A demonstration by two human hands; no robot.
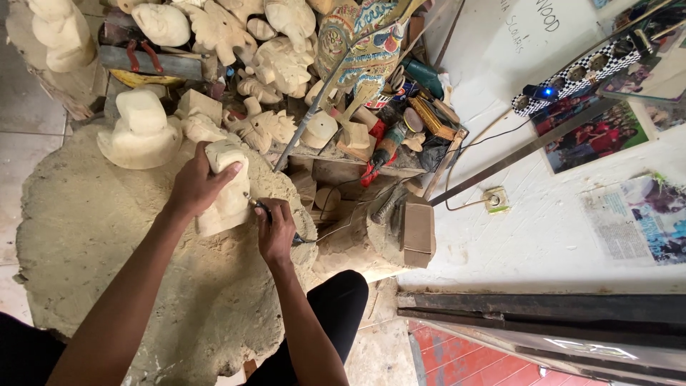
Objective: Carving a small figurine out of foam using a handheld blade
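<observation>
Your left hand (194, 184) clamps the pale, rough-cut wooden carving (227, 187) on the dusty sawdust mound (93, 236); your right hand (275, 229) is closed on a thin rotary tool (259, 207) touching it. Right, a white wall (522, 236) carries glossy rectangular photo posters (593, 136) and a handwritten sheet (529, 25).

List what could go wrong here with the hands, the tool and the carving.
The right hand drives a small carving tool into the pale wooden carving that the left hand grips close by; a slip might cut those fingers. The cord trailing from the right hand might snag on nearby clutter.
</observation>
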